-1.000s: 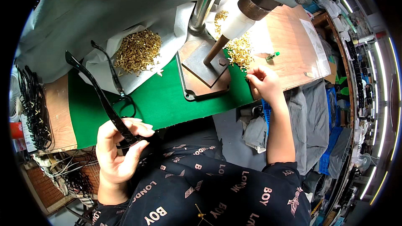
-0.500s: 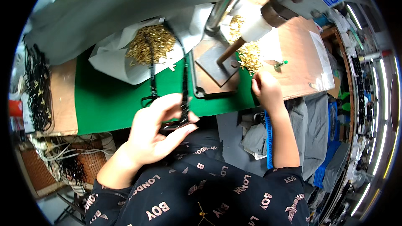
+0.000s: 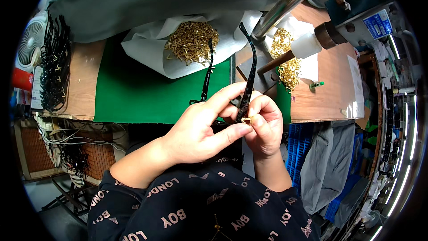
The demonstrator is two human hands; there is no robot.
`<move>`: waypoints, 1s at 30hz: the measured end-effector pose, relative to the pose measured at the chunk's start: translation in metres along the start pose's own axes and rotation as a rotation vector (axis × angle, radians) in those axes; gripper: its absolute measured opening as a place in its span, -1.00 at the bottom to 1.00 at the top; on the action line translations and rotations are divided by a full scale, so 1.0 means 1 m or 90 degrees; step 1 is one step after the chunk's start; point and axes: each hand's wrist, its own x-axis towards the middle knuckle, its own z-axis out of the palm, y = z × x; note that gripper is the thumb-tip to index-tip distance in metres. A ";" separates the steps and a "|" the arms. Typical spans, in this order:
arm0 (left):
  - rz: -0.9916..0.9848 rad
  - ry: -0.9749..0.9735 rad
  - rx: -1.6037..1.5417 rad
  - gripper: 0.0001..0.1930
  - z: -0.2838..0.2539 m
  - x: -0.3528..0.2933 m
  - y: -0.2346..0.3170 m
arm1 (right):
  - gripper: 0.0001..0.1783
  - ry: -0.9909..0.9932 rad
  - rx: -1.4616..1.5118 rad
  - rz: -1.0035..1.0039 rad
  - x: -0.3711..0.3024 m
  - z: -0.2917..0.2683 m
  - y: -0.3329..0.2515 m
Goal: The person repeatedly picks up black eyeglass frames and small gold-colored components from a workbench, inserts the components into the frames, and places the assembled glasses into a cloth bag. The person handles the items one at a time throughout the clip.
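Note:
My left hand (image 3: 196, 129) is closed around the front of a black eyeglass frame (image 3: 250, 73), whose two temples stick out away from me over the bench edge. Between the thumb and fingertips of my right hand (image 3: 266, 129) is a small gold metal piece (image 3: 246, 119), held against the frame's right corner, where front and temple meet. Both hands' fingertips nearly touch there. Most of the frame's front is hidden behind my left fingers.
A heap of small gold pieces (image 3: 191, 42) lies on white paper (image 3: 145, 51) over a green mat (image 3: 133, 96). Another gold heap (image 3: 290, 73) sits right of a press arm (image 3: 276, 63). Farther right lies a small green item (image 3: 316, 85). Black frames (image 3: 55, 67) hang at left, near a fan (image 3: 32, 40).
My right hand has come from the right gold heap to the frame, carrying a small gold piece. My left hand has moved right with the frame. The whole view has shifted.

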 end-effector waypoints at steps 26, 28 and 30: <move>0.052 0.101 0.155 -0.27 -0.007 -0.002 0.004 | -0.87 0.016 -0.180 -0.051 0.009 0.009 -0.015; 0.053 0.078 0.205 -0.26 -0.008 -0.002 0.003 | -0.85 -0.049 -0.279 -0.065 0.014 0.008 -0.022; 0.054 0.054 0.254 -0.24 -0.009 0.000 0.003 | -0.82 -0.107 -0.354 -0.087 0.020 0.007 -0.029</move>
